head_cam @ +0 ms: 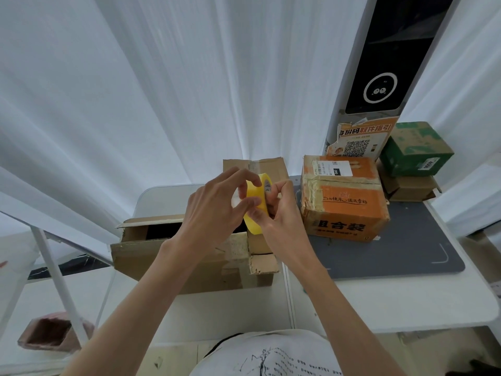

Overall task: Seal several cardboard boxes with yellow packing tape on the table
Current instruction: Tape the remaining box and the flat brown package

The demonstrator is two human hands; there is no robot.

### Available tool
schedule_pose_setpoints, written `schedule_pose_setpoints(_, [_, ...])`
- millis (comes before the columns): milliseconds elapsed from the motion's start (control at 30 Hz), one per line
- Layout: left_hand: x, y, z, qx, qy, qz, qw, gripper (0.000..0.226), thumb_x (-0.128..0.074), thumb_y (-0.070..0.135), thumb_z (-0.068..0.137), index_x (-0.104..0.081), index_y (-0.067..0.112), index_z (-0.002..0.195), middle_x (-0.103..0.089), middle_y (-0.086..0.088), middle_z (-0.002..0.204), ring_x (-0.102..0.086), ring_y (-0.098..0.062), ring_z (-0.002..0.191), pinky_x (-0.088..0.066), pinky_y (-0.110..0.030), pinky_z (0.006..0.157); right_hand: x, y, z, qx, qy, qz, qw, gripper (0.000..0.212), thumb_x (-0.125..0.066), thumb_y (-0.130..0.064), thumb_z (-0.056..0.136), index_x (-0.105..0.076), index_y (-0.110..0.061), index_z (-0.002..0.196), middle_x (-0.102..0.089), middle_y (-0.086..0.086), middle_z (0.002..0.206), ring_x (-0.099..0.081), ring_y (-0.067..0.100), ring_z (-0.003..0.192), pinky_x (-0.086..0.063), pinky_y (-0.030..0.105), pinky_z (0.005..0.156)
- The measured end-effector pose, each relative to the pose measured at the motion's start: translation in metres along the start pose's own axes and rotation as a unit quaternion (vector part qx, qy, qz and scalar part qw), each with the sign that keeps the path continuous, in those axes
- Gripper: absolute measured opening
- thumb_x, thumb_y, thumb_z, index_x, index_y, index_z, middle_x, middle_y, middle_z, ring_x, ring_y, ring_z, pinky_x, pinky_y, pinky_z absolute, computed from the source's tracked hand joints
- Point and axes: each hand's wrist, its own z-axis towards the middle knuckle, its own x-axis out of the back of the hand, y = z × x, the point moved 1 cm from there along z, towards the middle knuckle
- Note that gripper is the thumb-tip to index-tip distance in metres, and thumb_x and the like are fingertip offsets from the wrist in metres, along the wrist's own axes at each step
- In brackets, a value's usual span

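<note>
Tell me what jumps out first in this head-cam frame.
The yellow tape roll at centre, held up by both the left hand and right hand above an open brown cardboard box at the table's near edge. Just right of it sits an orange printed box on a grey mat, with a green box stacked behind. A tall black panel with a white ring stands at the upper right against the white curtains.

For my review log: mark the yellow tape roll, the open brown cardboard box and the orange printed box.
yellow tape roll (254, 206), head view, outer band.
open brown cardboard box (168, 260), head view, front wall.
orange printed box (349, 204), head view, top face.
</note>
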Motion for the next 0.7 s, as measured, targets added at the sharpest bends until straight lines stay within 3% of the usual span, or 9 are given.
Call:
schedule_pose_setpoints(100, [-0.0022,0.0010,-0.0022,0.008,-0.013,0.000,1.000,0.018,-0.068,0.038,0.095,-0.056,0.043,0.107,-0.057,0.017,0.094,-0.055,-0.006,0.065,-0.042,-0.024,0.061,0.0004,0.0012,-0.0024,-0.001,0.003,-0.005,1.000,0.034,-0.068,-0.021,0.097,-0.034,-0.019,0.100,-0.057,0.009,0.094,-0.060,0.011,0.079,-0.051,0.022,0.068])
schedule_pose_setpoints(233, [-0.0015,0.0028,-0.0013,0.020,-0.022,-0.031,0.999,0.016,-0.069,0.033,0.095,-0.057,0.041,0.103,-0.058,0.017,0.093,-0.057,-0.004,0.073,-0.042,-0.024,0.064,-0.0002,0.0012,-0.0049,0.003,0.009,0.002,1.000,0.034,-0.068,-0.019,0.097,-0.034,-0.018,0.098,-0.058,0.017,0.098,-0.062,0.025,0.085,-0.054,0.023,0.070])
schedule_pose_setpoints(367, [-0.0067,0.0024,-0.0059,0.013,-0.024,-0.043,0.999,0.023,-0.067,0.027,0.096,-0.052,0.043,0.089,-0.052,0.016,0.090,-0.052,-0.005,0.068,-0.035,-0.024,0.060,0.0000,-0.0008,-0.0062,0.025,0.016,-0.017,0.999,0.034,-0.067,-0.017,0.097,-0.032,-0.016,0.094,-0.041,0.008,0.080,-0.045,0.011,0.070,-0.047,0.030,0.064])
schedule_pose_setpoints(467, [-0.0074,0.0036,-0.0094,0.026,-0.010,-0.066,0.997,0.020,-0.067,0.033,0.096,-0.052,0.044,0.104,-0.057,0.017,0.092,-0.055,-0.007,0.067,-0.044,-0.028,0.064,0.0010,-0.0003,-0.0053,0.018,0.016,-0.019,1.000,0.035,-0.068,-0.019,0.097,-0.033,-0.015,0.097,-0.048,0.016,0.086,-0.048,0.011,0.071,-0.049,0.033,0.065])
schedule_pose_setpoints(567, [-0.0056,0.0047,-0.0097,0.022,0.008,-0.056,0.998,0.023,-0.069,0.039,0.094,-0.059,0.045,0.114,-0.059,0.018,0.093,-0.054,-0.003,0.069,-0.041,-0.026,0.064,0.0007,0.0006,-0.0051,0.006,0.012,-0.016,1.000,0.036,-0.068,-0.019,0.096,-0.034,-0.013,0.102,-0.056,0.020,0.098,-0.055,0.012,0.076,-0.052,0.023,0.066])
schedule_pose_setpoints(700, [-0.0039,0.0067,-0.0107,0.031,0.048,-0.046,0.997,0.017,-0.075,0.037,0.089,-0.071,0.039,0.106,-0.060,0.017,0.088,-0.052,0.000,0.069,-0.035,-0.023,0.061,0.0001,-0.0004,-0.0055,0.009,0.008,-0.015,1.000,0.035,-0.069,-0.019,0.096,-0.033,-0.018,0.099,-0.055,0.013,0.098,-0.056,0.008,0.078,-0.050,0.014,0.068])
